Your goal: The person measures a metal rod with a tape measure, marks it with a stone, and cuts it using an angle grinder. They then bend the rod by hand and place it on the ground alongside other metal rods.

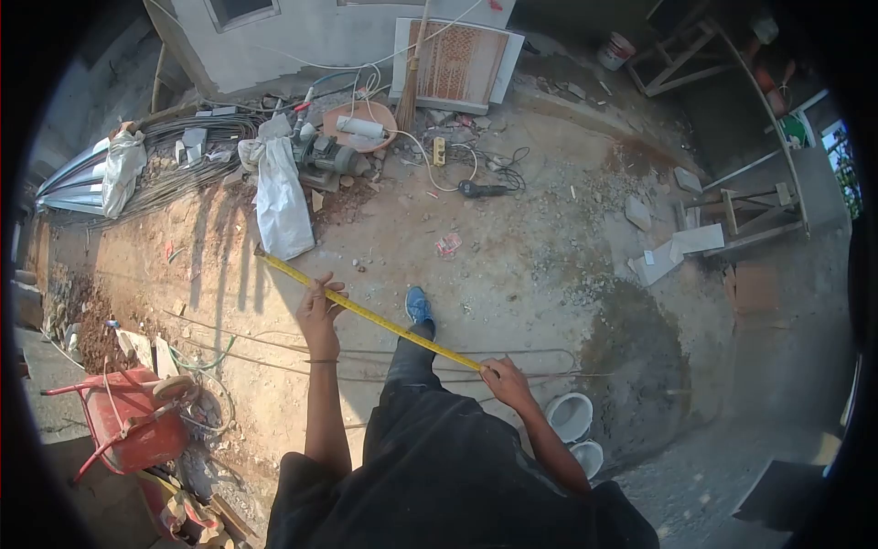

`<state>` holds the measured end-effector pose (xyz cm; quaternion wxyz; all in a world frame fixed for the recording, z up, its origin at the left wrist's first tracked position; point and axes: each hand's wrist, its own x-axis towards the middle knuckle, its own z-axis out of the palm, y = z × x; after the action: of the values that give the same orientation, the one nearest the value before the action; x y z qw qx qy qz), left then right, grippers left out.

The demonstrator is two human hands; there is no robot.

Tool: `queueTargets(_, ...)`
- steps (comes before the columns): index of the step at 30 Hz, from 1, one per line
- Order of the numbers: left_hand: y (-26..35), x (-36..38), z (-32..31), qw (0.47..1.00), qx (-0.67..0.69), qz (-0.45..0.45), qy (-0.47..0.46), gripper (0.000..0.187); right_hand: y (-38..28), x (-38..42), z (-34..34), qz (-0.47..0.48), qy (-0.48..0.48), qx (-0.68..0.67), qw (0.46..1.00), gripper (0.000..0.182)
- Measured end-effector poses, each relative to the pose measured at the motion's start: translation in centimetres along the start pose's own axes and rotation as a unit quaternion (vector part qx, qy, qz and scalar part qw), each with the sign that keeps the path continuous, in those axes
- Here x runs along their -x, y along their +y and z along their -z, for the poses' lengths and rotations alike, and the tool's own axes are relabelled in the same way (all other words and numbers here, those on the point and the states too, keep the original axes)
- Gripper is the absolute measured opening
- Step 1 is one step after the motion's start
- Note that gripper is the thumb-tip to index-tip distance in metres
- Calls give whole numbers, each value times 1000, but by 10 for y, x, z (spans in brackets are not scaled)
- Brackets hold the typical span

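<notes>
A yellow measuring tape (373, 317) stretches diagonally in front of my body, its far end at the upper left near a white sack (280, 203). My left hand (319, 316) is raised around the tape, closed on it a short way from that end. Lower and to the right, my right hand (508, 380) grips the tape's other end; whatever lies inside that fist is hidden. Below the tape a blue shoe (418, 305) shows on the dirt ground. Thin metal rods (476, 353) lie on the ground beneath the tape.
A red wheelbarrow (137, 425) rests at the lower left. White buckets (570, 416) stand beside my right forearm. Ahead are a motor (327, 157), a power tool (482, 189) with cables, and a broom (408, 91). Tile pieces (698, 239) and a wooden trestle (759, 220) are at the right.
</notes>
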<state>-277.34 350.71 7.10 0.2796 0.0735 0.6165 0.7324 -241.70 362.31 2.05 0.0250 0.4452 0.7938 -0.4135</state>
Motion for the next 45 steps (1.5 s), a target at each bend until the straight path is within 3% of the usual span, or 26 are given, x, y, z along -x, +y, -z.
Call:
queueTargets(4,-6,-68,-72,998,-42,7,-43,56,-25,-128,68,66,14,16,998,24)
queueTargets(9,-25,-63,-142,988,-38,86,-124,55,-67,-249,119,143,-30,42,988,24)
queueTargets(11,-45,-58,-167,996,-48,46,-55,48,-73,-293,117,178,-102,20,979,26)
queueTargets(12,-57,-57,-175,999,-36,38,-15,48,-72,-319,114,256,-133,50,956,28)
queueTargets(15,-86,-68,-210,989,1,13,148,40,-102,-364,113,314,-246,109,910,27)
queueTargets(17,-96,-62,-238,945,-37,3,325,35,-99,-391,110,336,-329,146,870,27)
queueTargets(18,-87,-57,-251,932,-57,32,357,32,-99,-402,107,340,-391,132,845,28)
queueTargets(20,-137,-64,-295,881,-33,18,471,32,-103,-420,111,345,-468,136,802,29)
queueTargets(22,-161,-62,-348,821,33,-7,570,31,-104,-416,128,261,-588,187,742,27)
queueTargets(23,-167,-57,-377,810,46,-1,584,31,-83,-415,135,261,-597,204,731,27)
queueTargets(25,-177,-51,-417,724,190,-28,662,35,-38,-415,135,263,-653,145,695,23)
queueTargets(26,-192,-42,-435,712,268,15,649,40,-46,-399,152,190,-693,218,660,21)
queueTargets(30,-229,-14,-493,588,433,8,683,44,17,-376,175,140,-721,270,623,19)
queueTargets(31,-244,-9,-505,585,437,-11,683,45,25,-374,177,143,-726,291,606,19)
queueTargets(33,-268,4,-535,556,460,-31,692,46,21,-356,193,-42,-695,419,583,24)
queueTargets(35,-284,27,-554,582,515,-46,627,47,22,-335,208,-66,-698,461,544,32)
queueTargets(37,-283,45,-574,557,541,-48,629,48,41,-334,212,-97,-698,500,503,41)
queueTargets(39,-299,58,-593,538,555,-49,632,49,63,-345,199,-93,-725,537,420,52)
queueTargets(41,-325,64,-611,491,571,-127,645,52,69,-344,181,-119,-706,582,386,57)
queueTargets(43,-348,71,-624,431,573,-120,687,53,65,-331,166,152,-719,610,296,55)
queueTargets(45,-385,73,-637,422,517,-36,744,49,91,-372,123,354,-743,526,216,46)
